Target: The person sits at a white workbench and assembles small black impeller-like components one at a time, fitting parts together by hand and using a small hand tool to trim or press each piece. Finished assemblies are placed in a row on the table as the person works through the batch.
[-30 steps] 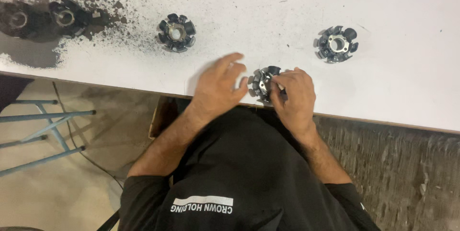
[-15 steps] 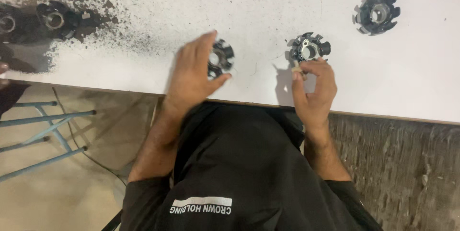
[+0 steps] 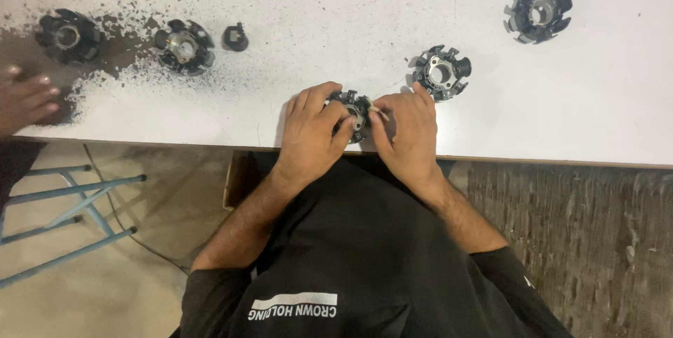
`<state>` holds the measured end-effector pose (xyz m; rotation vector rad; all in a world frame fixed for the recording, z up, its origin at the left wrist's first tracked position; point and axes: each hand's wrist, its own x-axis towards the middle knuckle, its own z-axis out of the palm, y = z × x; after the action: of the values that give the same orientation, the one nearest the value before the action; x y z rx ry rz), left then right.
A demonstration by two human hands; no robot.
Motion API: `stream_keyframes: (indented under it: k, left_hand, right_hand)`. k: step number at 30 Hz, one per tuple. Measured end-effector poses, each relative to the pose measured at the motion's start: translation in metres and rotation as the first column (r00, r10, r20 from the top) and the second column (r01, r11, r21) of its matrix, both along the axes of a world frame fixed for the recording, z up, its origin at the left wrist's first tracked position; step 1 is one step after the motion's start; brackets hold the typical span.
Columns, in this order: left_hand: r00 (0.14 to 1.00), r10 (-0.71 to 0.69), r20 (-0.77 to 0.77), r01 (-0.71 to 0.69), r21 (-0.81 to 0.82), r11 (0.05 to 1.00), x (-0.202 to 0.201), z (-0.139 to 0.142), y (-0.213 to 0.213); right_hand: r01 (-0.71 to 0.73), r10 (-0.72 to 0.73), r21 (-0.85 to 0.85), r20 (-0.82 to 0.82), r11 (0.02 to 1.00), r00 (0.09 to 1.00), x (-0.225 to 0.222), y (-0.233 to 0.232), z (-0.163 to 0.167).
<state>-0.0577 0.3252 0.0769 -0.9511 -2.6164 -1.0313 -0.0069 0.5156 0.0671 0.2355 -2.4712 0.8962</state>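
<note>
White and wide, the table top (image 3: pixel 294 15) fills the upper part of the view, and its near edge runs just in front of the person's dark shirt (image 3: pixel 350 254). Right at that edge, between the two hands, sits a small round metal part with dark teeth around a hole (image 3: pixel 354 110). It is round, so it has no long way; its hole seems to face up and a bit toward the person. The left hand (image 3: pixel 312 131) curls over the left side of the part, with fingers bent and pressed onto its rim. The right hand (image 3: pixel 406 131) is on the other side, just touching it, and its thumb and first finger pinch a thin pale stick (image 3: pixel 379 113) that points in at the part. Both hands are about as close to it as each other. A second round part (image 3: pixel 442 71) lies just past the right hand's fingers, and a third (image 3: pixel 538 12) rests well apart, far to the right. On the left, black dust (image 3: pixel 126 64) is spread over the table, with two more toothed parts (image 3: pixel 184 45) (image 3: pixel 68 35) and a small black cap (image 3: pixel 235 37) in it. Another person's hand (image 3: pixel 24 99) lies at the left edge, fingers loosely together. Below the table are a blue metal frame (image 3: pixel 70 205), a pale floor and a rough wall.
</note>
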Motion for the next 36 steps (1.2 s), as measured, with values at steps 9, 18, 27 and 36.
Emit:
stream_keyframes:
  k: [9,18,27,36]
  left_hand:
    - [1.0,0.002,0.015,0.001,-0.145,0.989,-0.003,0.026,-0.04]
    - [0.984,-0.156,-0.088,0.152,-0.054,0.987,-0.011,0.031,-0.008]
    - [0.999,-0.037,0.026,0.037,0.003,0.999,-0.006,-0.003,-0.001]
    - [1.0,-0.006,-0.03,0.009,0.087,0.996,-0.002,-0.003,-0.002]
  right_hand:
    - [-0.03,0.03,0.007,0.022,1.0,0.999,-0.003,0.003,0.003]
    - [-0.083,0.082,-0.059,-0.018,0.995,0.996,0.001,0.0,-0.004]
    - [-0.096,0.097,0.026,-0.041,0.995,0.994,0.008,-0.004,-0.003]
    - [-0.113,0.113,0.005,-0.068,0.994,0.991,0.007,-0.005,0.0]
